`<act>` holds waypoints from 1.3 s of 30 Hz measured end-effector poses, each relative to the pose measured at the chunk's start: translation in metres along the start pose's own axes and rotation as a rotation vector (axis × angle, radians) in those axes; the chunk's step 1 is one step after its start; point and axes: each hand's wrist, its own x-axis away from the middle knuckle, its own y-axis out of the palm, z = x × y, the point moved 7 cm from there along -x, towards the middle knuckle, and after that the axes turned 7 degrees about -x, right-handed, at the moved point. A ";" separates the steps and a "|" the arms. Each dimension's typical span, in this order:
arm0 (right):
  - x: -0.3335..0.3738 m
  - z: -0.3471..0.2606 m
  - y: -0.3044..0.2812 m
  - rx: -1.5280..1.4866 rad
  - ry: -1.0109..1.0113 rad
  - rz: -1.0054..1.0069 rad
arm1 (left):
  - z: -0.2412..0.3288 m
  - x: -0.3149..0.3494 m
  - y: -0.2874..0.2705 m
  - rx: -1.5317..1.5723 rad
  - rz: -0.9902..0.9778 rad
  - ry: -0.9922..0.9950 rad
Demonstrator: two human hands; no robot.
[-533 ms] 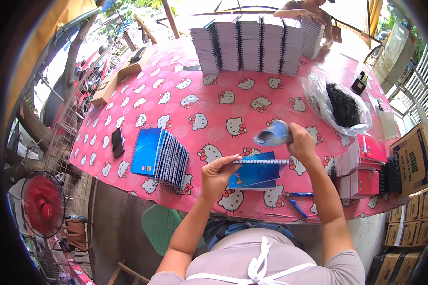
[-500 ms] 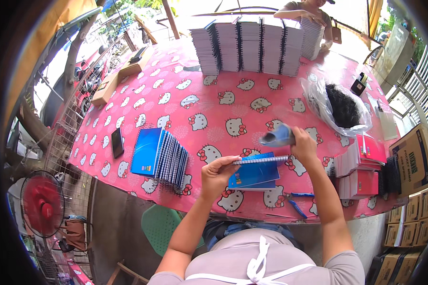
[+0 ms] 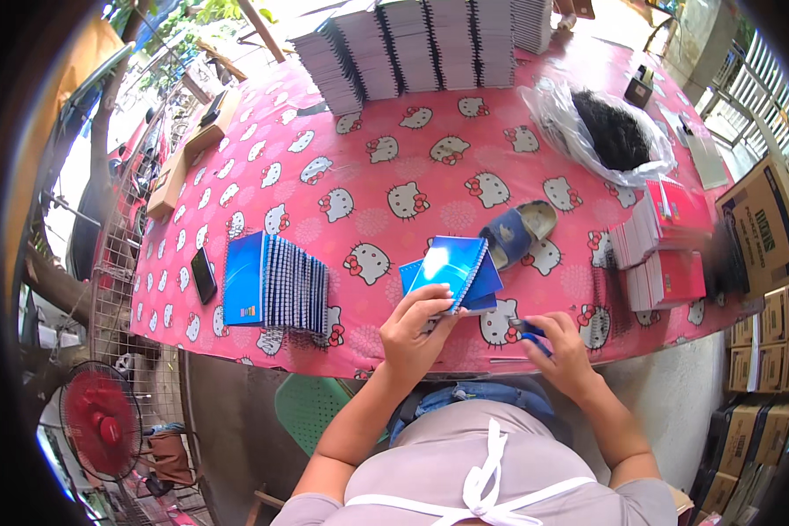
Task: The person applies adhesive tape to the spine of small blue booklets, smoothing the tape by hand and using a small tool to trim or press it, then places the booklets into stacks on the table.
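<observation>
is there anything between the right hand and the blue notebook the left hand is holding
Nothing visible. The left hand holds the blue notebook tilted up at the near table edge, and the right hand, on a small blue tool, is just beside it. Only bare pink tablecloth lies between. The blue tape dispenser sits farther back.

Outdoor notebook-assembly workshop: stacked spiral notebooks [image 3: 430,39], cartons [image 3: 763,228], pink-clothed table [image 3: 324,158], standing fan [image 3: 101,430].

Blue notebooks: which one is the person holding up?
The blue notebook tilted up in the left hand. The other blue notebooks lie stacked to its left, untouched.
</observation>
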 end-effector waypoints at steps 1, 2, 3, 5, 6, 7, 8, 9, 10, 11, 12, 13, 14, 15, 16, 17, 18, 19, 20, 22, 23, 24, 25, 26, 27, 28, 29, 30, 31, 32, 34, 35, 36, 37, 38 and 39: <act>-0.009 -0.038 -0.003 0.018 -0.142 0.015 | 0.003 0.001 0.000 -0.015 -0.009 0.030; -0.018 -0.061 -0.003 0.045 -0.207 0.046 | 0.007 0.001 -0.001 -0.034 -0.007 0.068; -0.026 -0.082 -0.004 0.079 -0.275 0.078 | 0.011 0.000 -0.001 -0.049 -0.001 0.110; -0.032 -0.094 -0.002 0.104 -0.329 0.094 | 0.019 -0.002 -0.002 -0.048 0.014 0.157; -0.034 -0.093 0.000 0.094 -0.314 0.078 | 0.019 -0.003 -0.003 -0.057 0.007 0.162; -0.036 -0.091 0.003 0.084 -0.300 0.061 | 0.019 -0.005 -0.003 -0.066 0.000 0.166; -0.039 -0.071 0.013 -0.211 -0.069 -0.090 | 0.018 -0.005 -0.004 -0.073 -0.003 0.166; -0.037 -0.050 0.025 -0.503 0.167 -0.240 | 0.019 -0.002 -0.005 -0.052 0.007 0.202; -0.031 -0.033 0.039 -0.789 0.409 -0.391 | 0.019 0.000 -0.007 -0.033 0.019 0.237; -0.030 -0.032 0.047 -0.970 0.475 -0.500 | 0.020 0.001 -0.010 -0.016 0.030 0.273; -0.029 -0.033 0.051 -1.074 0.527 -0.524 | 0.021 0.001 -0.012 -0.024 0.036 0.291; -0.027 -0.037 0.055 -1.177 0.580 -0.551 | 0.023 -0.001 -0.015 -0.034 0.043 0.308; -0.026 -0.045 0.061 -1.288 0.637 -0.588 | 0.026 -0.001 -0.022 -0.057 0.046 0.319; -0.028 -0.042 0.050 -0.916 0.583 -0.428 | 0.026 -0.003 -0.035 -0.093 0.093 0.275; -0.025 -0.031 0.043 -0.739 0.433 -0.313 | 0.028 -0.005 -0.051 -0.130 0.143 0.230; -0.021 -0.016 0.031 -0.568 0.265 -0.184 | 0.034 -0.013 -0.067 -0.167 0.194 0.204; -0.012 0.009 0.018 -0.219 0.214 -0.094 | 0.036 -0.019 -0.094 -0.112 0.330 0.120; -0.004 0.031 0.003 0.133 0.160 0.009 | 0.036 -0.024 -0.123 -0.046 0.467 0.037; 0.006 0.041 -0.002 0.320 0.067 0.025 | 0.043 -0.033 -0.151 0.008 0.488 0.079; 0.001 0.038 -0.006 0.423 -0.059 0.094 | 0.061 -0.037 -0.224 -0.283 0.528 0.266; -0.007 0.034 -0.008 0.340 -0.074 0.137 | 0.071 -0.046 -0.249 -0.462 0.543 0.314; -0.015 0.031 -0.009 0.252 -0.080 0.180 | 0.074 -0.060 -0.267 -0.709 0.541 0.311; -0.034 0.027 -0.013 0.234 -0.156 0.193 | 0.066 -0.089 -0.265 -0.877 0.336 0.284; -0.057 0.026 -0.014 0.073 -0.012 0.195 | 0.057 -0.118 -0.252 -0.977 0.098 0.283; -0.078 0.017 -0.008 -0.100 0.118 0.187 | 0.037 -0.131 -0.250 -0.979 -0.046 0.205; -0.097 0.012 -0.002 -0.110 0.158 0.178 | 0.007 -0.137 -0.244 -0.949 -0.182 0.155; -0.112 0.015 0.009 -0.126 0.197 0.171 | -0.031 -0.131 -0.233 -1.011 -0.395 0.153; -0.121 0.020 0.023 -0.104 0.211 0.106 | -0.076 -0.123 -0.226 -1.060 -0.581 -0.062; -0.125 0.024 0.038 -0.095 0.225 0.030 | -0.099 -0.112 -0.225 -1.012 -0.613 -0.113; -0.125 0.029 0.047 -0.127 0.288 -0.014 | -0.114 -0.101 -0.224 -0.960 -0.649 -0.159; -0.123 0.027 0.029 0.075 0.129 0.016 | -0.086 -0.109 -0.220 -1.079 -0.371 -0.052; -0.120 0.027 0.019 -0.060 0.154 0.074 | -0.061 -0.109 -0.217 -0.949 -0.172 -0.005; -0.119 0.021 0.012 -0.195 0.178 0.131 | -0.036 -0.104 -0.214 -0.812 0.024 0.031; -0.115 0.018 0.006 -0.319 0.206 0.193 | -0.021 -0.093 -0.192 -0.560 0.094 0.039; -0.111 0.008 0.005 -0.408 0.125 0.213 | -0.006 -0.084 -0.160 -0.293 0.158 0.046; -0.108 -0.003 0.004 -0.486 0.046 0.247 | 0.010 -0.078 -0.113 -0.303 0.004 0.092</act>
